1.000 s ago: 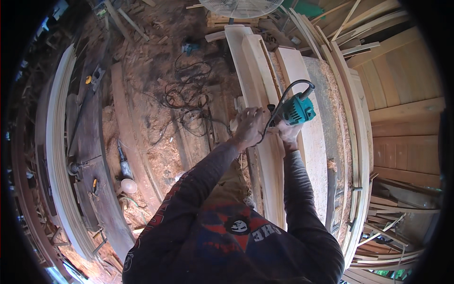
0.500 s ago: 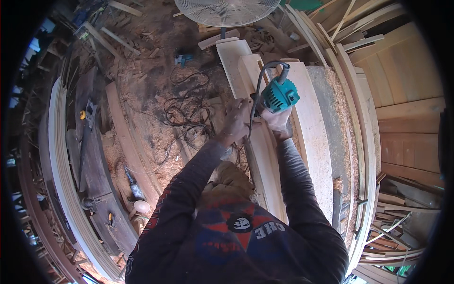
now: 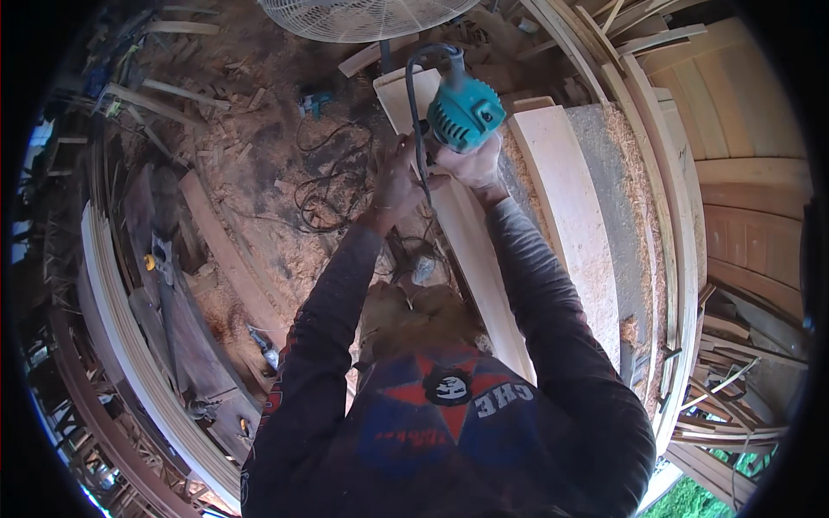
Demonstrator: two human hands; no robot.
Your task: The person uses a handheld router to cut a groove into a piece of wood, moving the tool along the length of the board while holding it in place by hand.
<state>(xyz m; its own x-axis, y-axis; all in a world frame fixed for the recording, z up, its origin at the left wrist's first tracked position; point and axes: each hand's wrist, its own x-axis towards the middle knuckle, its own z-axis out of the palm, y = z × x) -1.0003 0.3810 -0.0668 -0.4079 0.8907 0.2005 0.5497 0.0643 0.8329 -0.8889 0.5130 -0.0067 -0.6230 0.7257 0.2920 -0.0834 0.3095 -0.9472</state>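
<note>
Two hands (image 3: 474, 170) work a teal tool (image 3: 466, 114); white letters (image 3: 507, 398) mark the shirt (image 3: 518, 466).

Head cam: on the wearer's head, L of pair, wide fisheye, I see it's aimed dn & fwd
Shirt (image 3: 449, 432): v. close, btm ctr
Teal power tool (image 3: 466, 112): mid-dist., seen fr. above
Fan (image 3: 370, 10): farther off, cut by top edge

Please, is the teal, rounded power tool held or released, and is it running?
Held: the right hand grips the lower part of the teal, rounded power tool. Running: cannot tell; its bottom end is hidden.
</note>
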